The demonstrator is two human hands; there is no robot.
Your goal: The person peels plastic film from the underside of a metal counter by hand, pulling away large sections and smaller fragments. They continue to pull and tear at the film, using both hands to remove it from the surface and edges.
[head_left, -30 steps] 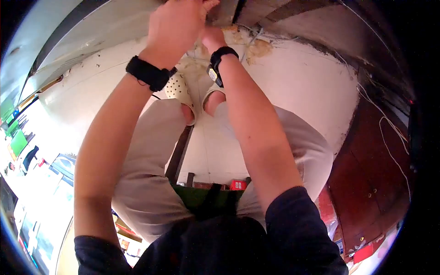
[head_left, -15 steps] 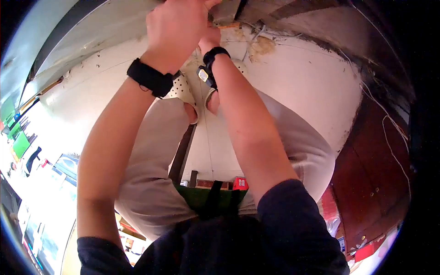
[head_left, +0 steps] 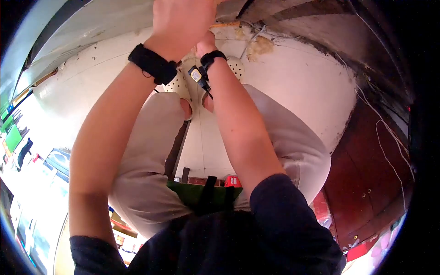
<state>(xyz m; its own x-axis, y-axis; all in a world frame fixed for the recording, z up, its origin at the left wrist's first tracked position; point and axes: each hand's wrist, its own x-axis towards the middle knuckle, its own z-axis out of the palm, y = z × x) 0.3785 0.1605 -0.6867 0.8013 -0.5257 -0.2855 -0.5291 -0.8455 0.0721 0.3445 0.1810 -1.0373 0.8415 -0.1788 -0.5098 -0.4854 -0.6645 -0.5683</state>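
At the top edge of the view, my left hand (head_left: 183, 20) is stretched forward with its back toward me. Its fingers run out of the picture. Lower and a little to the right, my right hand (head_left: 206, 43) shows only partly, the rest covered by the left hand. Whatever either hand touches is hidden. A black wristband (head_left: 152, 64) wraps the left wrist. Around the right wrist is another black band (head_left: 212, 59), with a small dark device (head_left: 199, 76) bearing a pale label beside it.
Pale clogs with holes (head_left: 178, 89) rest on the light floor (head_left: 293, 82) between my knees. A green seat (head_left: 185, 192) is beneath me. Dark red panels (head_left: 366, 169) and a loose white cable (head_left: 382, 142) stand at right; a grey surface (head_left: 91, 27) hangs upper left.
My left hand has shifted slightly up and right in the view, covering more of the top edge. The right forearm has moved slightly left, and the whole view has tilted a little.
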